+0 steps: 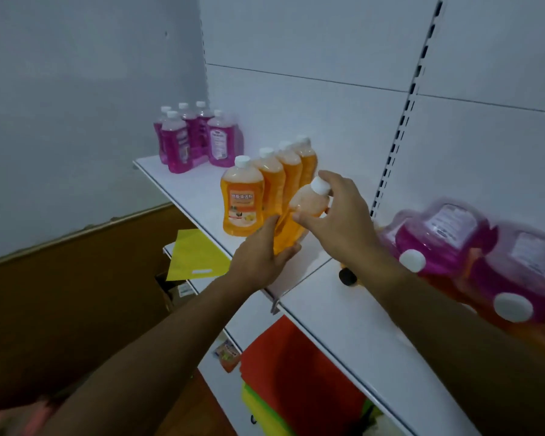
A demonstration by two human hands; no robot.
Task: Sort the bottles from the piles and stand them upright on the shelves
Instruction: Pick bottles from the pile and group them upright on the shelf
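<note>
I hold a tilted orange bottle [291, 229] with a white cap just above the white shelf [186, 190]. My left hand [261, 253] grips its lower body and my right hand [337, 212] holds its neck near the cap. Behind it, a row of orange bottles [243, 199] stands upright. Several pink bottles [189, 140] stand upright at the shelf's far left end. At the right, a pile of pink bottles [447, 240] lies on its side with white caps toward me; orange bottles show beneath them.
A black cap [346, 276] pokes out by the pile. The slotted upright [403, 121] divides the white back panel. On lower shelves lie a yellow bag [195, 253], red and yellow-green bags [296, 366] and a small packet [228, 355].
</note>
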